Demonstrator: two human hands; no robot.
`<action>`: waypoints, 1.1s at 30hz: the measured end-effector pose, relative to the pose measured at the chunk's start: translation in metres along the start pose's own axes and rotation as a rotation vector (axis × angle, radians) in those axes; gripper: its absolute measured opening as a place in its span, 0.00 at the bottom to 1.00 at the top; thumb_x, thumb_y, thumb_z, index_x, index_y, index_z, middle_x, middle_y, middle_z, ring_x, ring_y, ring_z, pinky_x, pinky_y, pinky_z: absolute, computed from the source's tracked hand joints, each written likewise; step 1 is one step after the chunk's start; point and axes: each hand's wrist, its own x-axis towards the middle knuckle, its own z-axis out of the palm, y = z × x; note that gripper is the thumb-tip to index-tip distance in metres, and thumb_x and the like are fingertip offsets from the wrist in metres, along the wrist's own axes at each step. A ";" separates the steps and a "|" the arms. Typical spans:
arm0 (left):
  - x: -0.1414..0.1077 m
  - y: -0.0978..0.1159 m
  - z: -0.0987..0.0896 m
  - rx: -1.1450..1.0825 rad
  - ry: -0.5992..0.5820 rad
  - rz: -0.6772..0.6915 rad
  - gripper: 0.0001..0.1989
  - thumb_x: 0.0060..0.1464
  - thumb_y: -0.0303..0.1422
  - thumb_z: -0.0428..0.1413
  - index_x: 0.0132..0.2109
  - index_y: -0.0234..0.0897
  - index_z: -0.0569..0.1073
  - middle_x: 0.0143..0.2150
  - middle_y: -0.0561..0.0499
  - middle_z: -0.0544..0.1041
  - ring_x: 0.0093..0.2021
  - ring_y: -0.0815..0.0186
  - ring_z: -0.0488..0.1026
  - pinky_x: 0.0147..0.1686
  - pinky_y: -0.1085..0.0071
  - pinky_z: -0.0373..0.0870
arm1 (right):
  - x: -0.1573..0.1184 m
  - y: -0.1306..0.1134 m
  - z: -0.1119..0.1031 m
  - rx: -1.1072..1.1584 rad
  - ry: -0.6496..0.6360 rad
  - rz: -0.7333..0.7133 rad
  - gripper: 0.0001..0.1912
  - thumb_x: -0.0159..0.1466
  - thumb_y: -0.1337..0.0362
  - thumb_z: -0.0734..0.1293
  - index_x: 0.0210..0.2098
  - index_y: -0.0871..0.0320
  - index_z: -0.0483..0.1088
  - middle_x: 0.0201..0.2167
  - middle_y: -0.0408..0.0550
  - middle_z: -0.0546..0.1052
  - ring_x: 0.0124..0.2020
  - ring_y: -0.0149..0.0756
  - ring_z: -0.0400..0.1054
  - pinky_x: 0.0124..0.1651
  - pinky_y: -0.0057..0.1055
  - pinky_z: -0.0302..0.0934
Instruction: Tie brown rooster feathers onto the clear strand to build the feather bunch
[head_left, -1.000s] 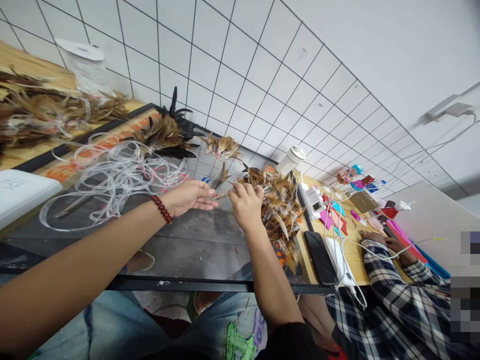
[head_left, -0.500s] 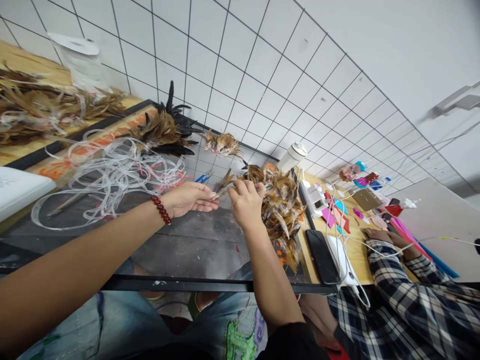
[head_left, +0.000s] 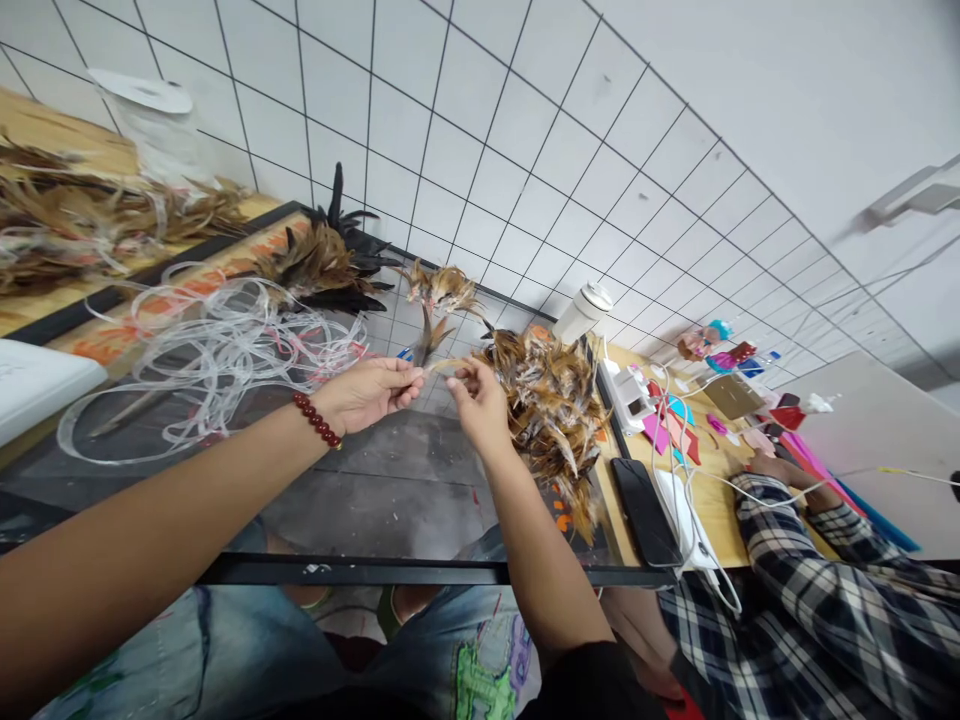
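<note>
L hand [head_left: 369, 392] in thumb-finger pinch on dark feather tuft [head_left: 429, 340], tuft upright just beyond its fingertips; R hand [head_left: 484, 408] half-curled nearby, hold on pale strand [head_left: 445, 364] btwn. the two unclear; brown feather pile [head_left: 556, 405] just right of R hand, clear ribbon tangle [head_left: 217, 345] left of L hand

Dark red beaded bracelet [head_left: 316, 420], black sleeve [head_left: 592, 688], faded blue jeans [head_left: 300, 645], green and purple patches [head_left: 484, 682]

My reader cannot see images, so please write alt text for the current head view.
A person's left hand pinches a small dark feather tuft over a table, with the right hand close beside. Brown feathers lie heaped to the right; tangled clear strips lie to the left.
</note>
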 end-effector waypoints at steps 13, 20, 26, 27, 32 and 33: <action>0.004 -0.008 -0.006 0.250 -0.135 -0.082 0.07 0.45 0.26 0.67 0.26 0.28 0.76 0.24 0.47 0.75 0.23 0.73 0.70 0.24 0.78 0.69 | -0.003 -0.005 0.011 0.558 -0.104 0.264 0.18 0.45 0.51 0.74 0.19 0.58 0.69 0.16 0.37 0.67 0.21 0.24 0.56 0.27 0.25 0.52; 0.006 -0.006 -0.007 0.023 0.051 0.045 0.04 0.51 0.22 0.61 0.29 0.30 0.76 0.31 0.45 0.79 0.32 0.69 0.77 0.37 0.73 0.76 | 0.000 -0.002 0.005 0.706 -0.021 0.380 0.16 0.48 0.53 0.73 0.25 0.59 0.72 0.22 0.40 0.73 0.20 0.22 0.57 0.24 0.23 0.49; 0.006 -0.006 -0.007 0.070 -0.015 -0.047 0.01 0.49 0.24 0.63 0.31 0.30 0.78 0.33 0.43 0.81 0.35 0.66 0.78 0.39 0.73 0.76 | -0.003 -0.004 0.009 0.576 -0.108 0.236 0.12 0.48 0.55 0.74 0.23 0.58 0.76 0.22 0.41 0.76 0.26 0.28 0.64 0.34 0.27 0.60; 0.006 -0.006 -0.008 0.082 -0.025 -0.054 0.02 0.49 0.24 0.64 0.31 0.30 0.78 0.31 0.44 0.80 0.33 0.67 0.78 0.38 0.74 0.75 | -0.003 -0.003 0.011 0.560 -0.085 0.204 0.11 0.48 0.56 0.74 0.24 0.57 0.76 0.24 0.42 0.77 0.29 0.30 0.66 0.37 0.29 0.61; 0.006 -0.006 -0.009 0.155 -0.041 -0.085 0.04 0.46 0.25 0.65 0.30 0.29 0.78 0.27 0.46 0.78 0.27 0.70 0.75 0.30 0.77 0.72 | -0.003 0.001 0.013 0.452 -0.014 0.113 0.10 0.48 0.56 0.75 0.22 0.56 0.76 0.26 0.42 0.77 0.31 0.31 0.67 0.39 0.29 0.61; 0.006 -0.005 -0.009 0.178 -0.049 -0.090 0.05 0.45 0.26 0.66 0.29 0.29 0.78 0.26 0.47 0.78 0.26 0.71 0.74 0.29 0.77 0.72 | -0.003 0.001 0.012 0.452 -0.029 0.124 0.11 0.48 0.56 0.75 0.22 0.57 0.75 0.25 0.41 0.76 0.30 0.30 0.66 0.38 0.28 0.60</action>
